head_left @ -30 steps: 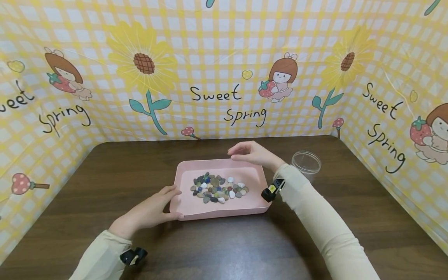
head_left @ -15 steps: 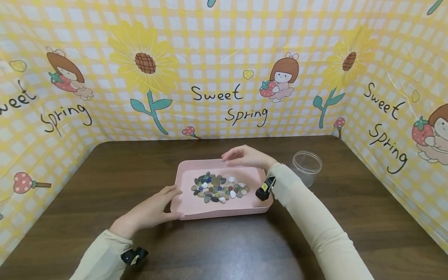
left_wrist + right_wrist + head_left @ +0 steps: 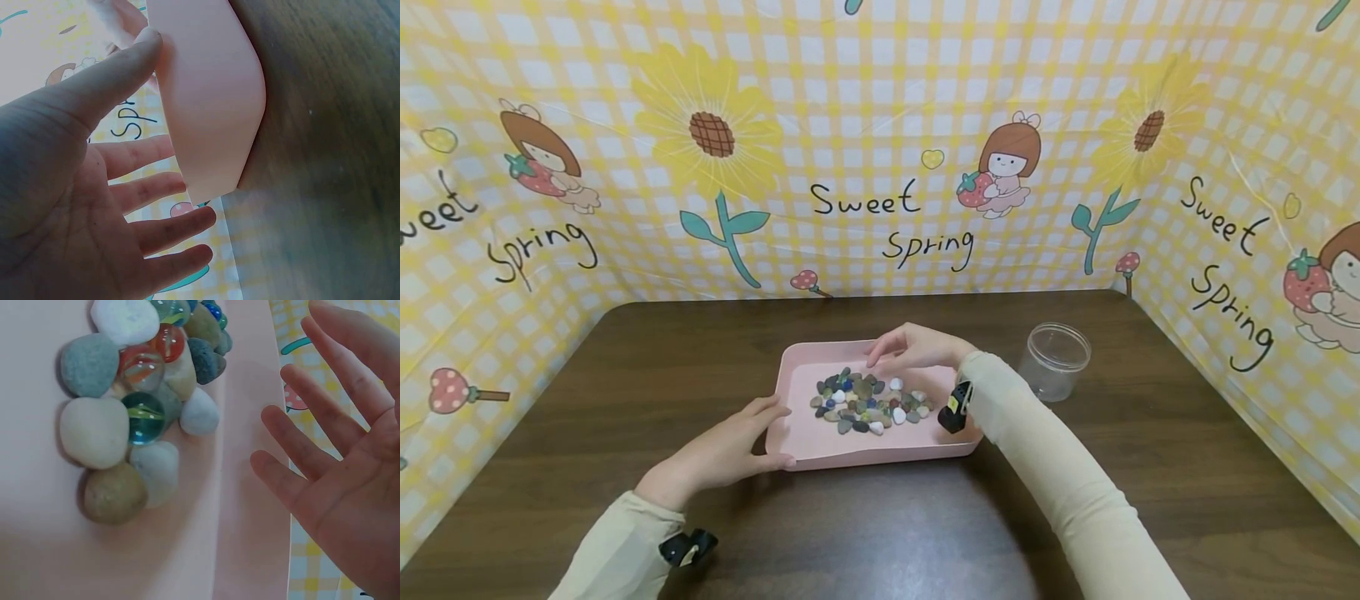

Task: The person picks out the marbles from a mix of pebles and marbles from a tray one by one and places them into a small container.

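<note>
A pink rectangular tray (image 3: 880, 457) holds a heap of smooth pebbles (image 3: 861, 389) in grey, white and tan. Mixed among them are glass marbles, such as a green one (image 3: 146, 419) and a red one (image 3: 167, 342) in the right wrist view. My left hand (image 3: 722, 442) rests at the tray's left end; its thumb touches the front-left rim and its straight fingers lie against the side. My right hand (image 3: 921, 346) hovers over the tray's back part, behind the pebbles, fingers spread and holding nothing in the right wrist view.
To the right of the tray stands a clear lidless-looking jar (image 3: 1058, 367), upright on the dark wooden table (image 3: 880, 533). A yellow checked cloth (image 3: 865, 108) with printed figures walls off the back and both sides.
My right hand has moved left and toward me, from over the tray's back rim to inside the tray area, uncovering more of the jar. The left hand and tray stay put.
</note>
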`<state>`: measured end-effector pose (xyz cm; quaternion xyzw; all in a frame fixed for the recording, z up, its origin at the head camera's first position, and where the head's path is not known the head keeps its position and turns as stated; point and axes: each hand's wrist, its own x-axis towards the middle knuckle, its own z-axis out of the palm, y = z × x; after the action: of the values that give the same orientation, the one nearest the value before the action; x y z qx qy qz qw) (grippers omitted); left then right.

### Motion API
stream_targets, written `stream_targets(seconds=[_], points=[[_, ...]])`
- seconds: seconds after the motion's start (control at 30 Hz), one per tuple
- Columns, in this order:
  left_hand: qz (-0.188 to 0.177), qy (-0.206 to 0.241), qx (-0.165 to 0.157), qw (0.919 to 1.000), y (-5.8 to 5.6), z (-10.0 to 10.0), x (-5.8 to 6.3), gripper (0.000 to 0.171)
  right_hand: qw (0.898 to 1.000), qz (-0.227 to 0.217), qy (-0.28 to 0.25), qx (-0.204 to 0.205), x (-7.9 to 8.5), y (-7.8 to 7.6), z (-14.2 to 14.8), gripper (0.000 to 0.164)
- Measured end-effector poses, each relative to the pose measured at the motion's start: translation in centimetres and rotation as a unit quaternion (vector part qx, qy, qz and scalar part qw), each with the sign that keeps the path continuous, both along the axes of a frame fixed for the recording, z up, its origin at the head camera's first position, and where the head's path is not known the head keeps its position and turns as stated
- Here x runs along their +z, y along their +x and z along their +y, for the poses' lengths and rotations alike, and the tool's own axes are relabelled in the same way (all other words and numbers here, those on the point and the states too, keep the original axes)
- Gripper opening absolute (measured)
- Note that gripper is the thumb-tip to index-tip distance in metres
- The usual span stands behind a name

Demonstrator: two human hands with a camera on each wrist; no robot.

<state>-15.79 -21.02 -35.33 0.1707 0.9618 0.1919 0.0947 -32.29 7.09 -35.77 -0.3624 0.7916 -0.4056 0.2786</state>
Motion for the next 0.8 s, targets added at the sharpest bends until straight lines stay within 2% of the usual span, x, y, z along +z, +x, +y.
stream_targets(seconds=[0.33,0.53,0.8], points=[[-0.011,0.001,0.005,0.9999,0.1,0.1,0.1,0.079,0.998,0.035,0.05,0.024,-0.6,0.0,-1.1,0.019],[-0.008,0.001,0.004,1.0,0.1,0.1,0.1,0.079,0.996,0.029,0.088,0.008,-0.9,0.4,-1.5,0.013],[-0.009,0.0,0.005,1.0,0.2,0.1,0.2,0.08,0.994,0.035,0.108,0.002,-1.4,0.7,-1.8,0.007]])
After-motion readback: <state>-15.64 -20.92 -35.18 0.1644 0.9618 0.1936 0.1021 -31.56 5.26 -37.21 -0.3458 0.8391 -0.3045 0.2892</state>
